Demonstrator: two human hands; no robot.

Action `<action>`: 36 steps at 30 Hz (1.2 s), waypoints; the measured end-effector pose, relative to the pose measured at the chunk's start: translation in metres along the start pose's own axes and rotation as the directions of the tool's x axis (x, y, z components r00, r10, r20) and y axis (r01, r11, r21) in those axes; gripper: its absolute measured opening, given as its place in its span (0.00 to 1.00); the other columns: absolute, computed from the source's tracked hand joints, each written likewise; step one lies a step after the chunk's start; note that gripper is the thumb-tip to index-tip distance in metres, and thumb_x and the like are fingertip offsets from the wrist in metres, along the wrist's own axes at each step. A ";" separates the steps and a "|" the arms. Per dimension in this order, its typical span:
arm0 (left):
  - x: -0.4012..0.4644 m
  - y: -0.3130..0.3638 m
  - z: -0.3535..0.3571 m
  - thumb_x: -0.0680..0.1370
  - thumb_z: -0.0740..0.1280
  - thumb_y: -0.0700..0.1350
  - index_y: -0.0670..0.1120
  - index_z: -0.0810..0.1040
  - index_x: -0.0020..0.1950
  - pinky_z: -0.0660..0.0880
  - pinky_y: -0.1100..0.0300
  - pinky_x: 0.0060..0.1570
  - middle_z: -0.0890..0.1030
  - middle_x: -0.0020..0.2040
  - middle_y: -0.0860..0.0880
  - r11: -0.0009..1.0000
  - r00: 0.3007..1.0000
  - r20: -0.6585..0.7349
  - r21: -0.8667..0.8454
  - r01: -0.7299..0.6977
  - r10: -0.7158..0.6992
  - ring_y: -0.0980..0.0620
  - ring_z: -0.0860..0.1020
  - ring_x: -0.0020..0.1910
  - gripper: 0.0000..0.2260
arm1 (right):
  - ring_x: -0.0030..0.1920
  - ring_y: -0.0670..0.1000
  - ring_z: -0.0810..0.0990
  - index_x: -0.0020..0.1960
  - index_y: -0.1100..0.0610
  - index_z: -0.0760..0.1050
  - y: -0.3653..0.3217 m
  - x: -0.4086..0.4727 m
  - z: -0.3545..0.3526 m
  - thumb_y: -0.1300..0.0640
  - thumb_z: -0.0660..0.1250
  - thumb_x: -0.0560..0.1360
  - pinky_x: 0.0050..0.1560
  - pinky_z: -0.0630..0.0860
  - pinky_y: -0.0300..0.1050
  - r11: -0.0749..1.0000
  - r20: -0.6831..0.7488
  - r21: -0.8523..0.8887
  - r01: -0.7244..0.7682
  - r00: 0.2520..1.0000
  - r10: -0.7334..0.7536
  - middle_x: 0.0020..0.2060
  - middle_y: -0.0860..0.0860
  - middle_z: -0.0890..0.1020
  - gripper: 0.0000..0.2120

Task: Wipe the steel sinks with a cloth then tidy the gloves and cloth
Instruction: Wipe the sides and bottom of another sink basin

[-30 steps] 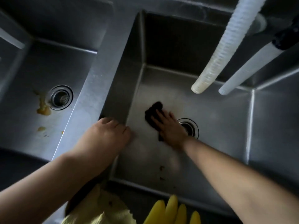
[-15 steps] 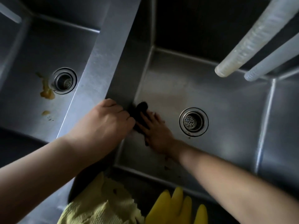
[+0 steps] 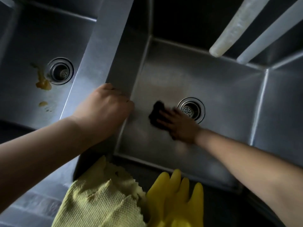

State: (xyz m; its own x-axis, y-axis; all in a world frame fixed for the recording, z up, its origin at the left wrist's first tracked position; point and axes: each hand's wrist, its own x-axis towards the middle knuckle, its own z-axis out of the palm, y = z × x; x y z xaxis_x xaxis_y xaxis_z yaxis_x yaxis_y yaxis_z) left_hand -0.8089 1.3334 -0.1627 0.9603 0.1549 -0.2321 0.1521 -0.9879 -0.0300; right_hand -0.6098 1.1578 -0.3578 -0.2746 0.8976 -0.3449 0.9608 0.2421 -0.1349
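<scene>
Two items on the near rim: a yellow glove (image 3: 176, 200) and a pale yellow woven cloth (image 3: 101, 203) lie side by side on the front edge, untouched; only one glove shows clearly.
Left hand (image 3: 105, 110): curled closed over the steel divider (image 3: 105, 51) between the basins, bracing, holding nothing loose.
Right hand (image 3: 178, 126): fingers spread flat, pressing a dark cloth (image 3: 156, 114) onto the floor of the right sink (image 3: 221, 102), just beside its drain (image 3: 191, 109); blur suggests a moving stroke.
Step in hand: wiping the right basin floor, by my reading; tidying not yet begun.
Left sink (image 3: 21, 66): yellowish residue (image 3: 43, 83) sits touching its drain (image 3: 60, 70), with smaller spots nearer the front.
Far side: two pale hoses (image 3: 236, 28) hang over the right basin.
Next move calls for: probably carrying the dark cloth across the divider to that residue, with firm pressure.
</scene>
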 end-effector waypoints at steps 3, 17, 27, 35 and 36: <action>0.001 0.001 0.000 0.64 0.73 0.39 0.46 0.78 0.35 0.75 0.54 0.42 0.80 0.32 0.46 1.000 1.000 -0.005 0.015 -0.012 0.012 0.43 0.80 0.35 0.05 | 0.75 0.62 0.42 0.77 0.50 0.44 0.009 0.045 -0.006 0.52 0.63 0.73 0.72 0.39 0.57 0.972 -0.023 0.091 -0.215 0.976 0.218 0.76 0.58 0.46 0.39; -0.001 0.004 0.004 0.69 0.67 0.40 0.46 0.77 0.37 0.70 0.54 0.44 0.80 0.34 0.46 0.999 0.999 -0.021 0.046 -0.023 0.024 0.43 0.79 0.38 0.02 | 0.69 0.62 0.67 0.70 0.49 0.69 -0.093 -0.028 0.023 0.46 0.67 0.74 0.67 0.64 0.61 0.955 -0.015 -0.020 0.298 0.954 -0.298 0.69 0.56 0.70 0.25; 0.014 0.031 0.006 0.60 0.68 0.36 0.45 0.78 0.31 0.74 0.57 0.32 0.78 0.29 0.45 0.969 0.987 0.081 0.191 -0.155 0.142 0.43 0.78 0.29 0.05 | 0.73 0.64 0.57 0.74 0.54 0.59 0.001 -0.046 0.016 0.51 0.66 0.76 0.72 0.50 0.57 0.975 -0.071 0.073 -0.210 0.974 0.215 0.73 0.59 0.60 0.30; 0.065 0.072 0.059 0.79 0.56 0.44 0.48 0.71 0.60 0.68 0.54 0.54 0.75 0.58 0.47 0.985 0.903 0.429 0.150 -0.090 0.017 0.45 0.74 0.57 0.11 | 0.75 0.61 0.43 0.76 0.54 0.51 -0.006 -0.013 0.016 0.57 0.57 0.78 0.75 0.44 0.55 0.881 -0.077 0.300 -0.365 0.912 0.404 0.76 0.58 0.49 0.29; 0.068 0.074 0.066 0.79 0.56 0.43 0.47 0.71 0.60 0.67 0.54 0.54 0.75 0.58 0.47 0.986 0.900 0.435 0.140 -0.087 0.018 0.45 0.73 0.57 0.11 | 0.76 0.61 0.44 0.76 0.53 0.52 -0.010 -0.025 0.021 0.58 0.58 0.78 0.74 0.45 0.55 0.892 -0.073 0.298 -0.339 0.924 0.375 0.76 0.57 0.50 0.29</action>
State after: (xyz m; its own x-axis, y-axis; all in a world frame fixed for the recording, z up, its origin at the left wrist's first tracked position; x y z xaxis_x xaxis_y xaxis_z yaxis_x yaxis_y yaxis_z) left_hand -0.7480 1.2705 -0.2453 0.7655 0.1192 -0.6323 0.0334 -0.9887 -0.1459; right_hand -0.6137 1.1248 -0.3675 0.1093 0.9471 -0.3017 0.9393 -0.1978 -0.2804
